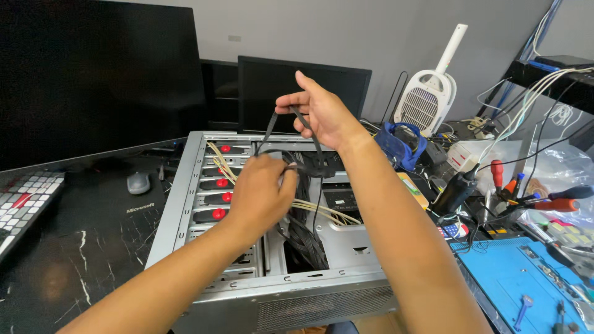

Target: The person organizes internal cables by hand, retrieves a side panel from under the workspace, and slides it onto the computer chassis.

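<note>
An open silver computer case [185, 192] lies on its side on the dark desk. My right hand [322, 111] is raised above it, pinching a loop of flat black cable [270, 127]. Lower down, my left hand [263, 195] grips the same black cable bundle [309, 164] just over the case's drive bays with red latches [218, 198]. Beige wires [322, 210] and thick black sleeved cables [306, 238] run through the case's inside.
Two dark monitors [99, 74] stand behind the case. A grey mouse [138, 182] and keyboard [25, 201] lie left. To the right are a blue work mat [513, 272], screwdrivers [550, 201], tangled wires and a white racket-shaped swatter [427, 99].
</note>
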